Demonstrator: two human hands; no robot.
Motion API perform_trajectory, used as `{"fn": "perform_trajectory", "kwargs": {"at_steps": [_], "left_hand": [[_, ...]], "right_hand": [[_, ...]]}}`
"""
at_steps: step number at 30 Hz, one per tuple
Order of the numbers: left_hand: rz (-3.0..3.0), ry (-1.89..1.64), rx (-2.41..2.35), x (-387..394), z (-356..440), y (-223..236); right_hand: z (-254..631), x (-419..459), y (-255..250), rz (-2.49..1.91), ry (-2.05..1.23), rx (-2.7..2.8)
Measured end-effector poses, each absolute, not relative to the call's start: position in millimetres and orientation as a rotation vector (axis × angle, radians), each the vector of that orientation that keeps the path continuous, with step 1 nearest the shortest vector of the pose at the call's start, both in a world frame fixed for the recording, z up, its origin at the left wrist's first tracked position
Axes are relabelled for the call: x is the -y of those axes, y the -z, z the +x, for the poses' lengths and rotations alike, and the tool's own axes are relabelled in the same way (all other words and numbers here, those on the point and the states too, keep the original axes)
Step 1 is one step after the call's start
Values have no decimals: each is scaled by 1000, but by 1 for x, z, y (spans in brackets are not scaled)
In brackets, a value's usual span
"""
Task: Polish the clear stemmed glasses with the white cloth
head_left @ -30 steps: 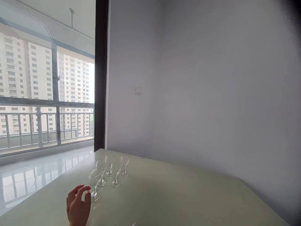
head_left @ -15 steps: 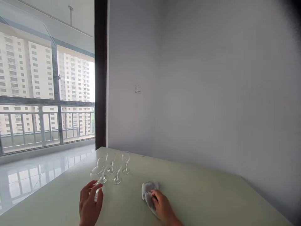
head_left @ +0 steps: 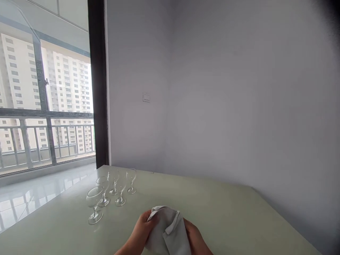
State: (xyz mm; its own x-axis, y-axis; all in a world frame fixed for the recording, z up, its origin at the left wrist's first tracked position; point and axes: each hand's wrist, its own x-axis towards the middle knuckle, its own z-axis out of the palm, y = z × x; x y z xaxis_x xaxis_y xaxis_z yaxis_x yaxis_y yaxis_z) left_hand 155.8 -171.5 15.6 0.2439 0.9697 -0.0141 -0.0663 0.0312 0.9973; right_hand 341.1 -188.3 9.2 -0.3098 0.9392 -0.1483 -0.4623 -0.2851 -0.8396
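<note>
A grey cloth (head_left: 170, 232) is held up between my two hands above the near part of the table. My left hand (head_left: 145, 226) is closed on the cloth's left side, its fingers partly behind the fabric. On the right side, my right hand (head_left: 193, 232) grips the cloth too, with most of its fingers hidden by it. To the left of my hands stand several clear stemmed glasses, all upright. The nearest glass (head_left: 95, 205) is apart from my left hand, and another glass (head_left: 120, 194) stands behind it to the right.
The pale green table (head_left: 212, 202) reaches back to a grey wall (head_left: 212, 106) with a light switch (head_left: 146, 97). On the left, beyond a dark door frame (head_left: 98, 85), are tall windows and a balcony railing (head_left: 34, 141).
My left hand has left the nearest glass and moved right to grip the cloth. The cloth has come up off the table, spread between both hands. The view has turned slightly right.
</note>
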Motion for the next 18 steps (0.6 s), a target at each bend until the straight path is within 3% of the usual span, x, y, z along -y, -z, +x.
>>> {"fn": "perform_trajectory", "kwargs": {"at_steps": [3,6,10,12,18], "left_hand": [[1228,-1014,-980,176,161,-11],[1265,-948,-942,181,162,-5],[1249,-918,-904,182,159,-1],[1189,-984,-940,179,157,-1],[996,-1359,-1270,163,130,2]], "right_hand": [[350,186,1,-724,-1867,759],[348,190,-1,-696,-1829,1040],[340,205,-13,-1041,-1673,1458],[340,209,-15,-1201,-1622,1392],[349,191,0,-1088,-1618,1062]]}}
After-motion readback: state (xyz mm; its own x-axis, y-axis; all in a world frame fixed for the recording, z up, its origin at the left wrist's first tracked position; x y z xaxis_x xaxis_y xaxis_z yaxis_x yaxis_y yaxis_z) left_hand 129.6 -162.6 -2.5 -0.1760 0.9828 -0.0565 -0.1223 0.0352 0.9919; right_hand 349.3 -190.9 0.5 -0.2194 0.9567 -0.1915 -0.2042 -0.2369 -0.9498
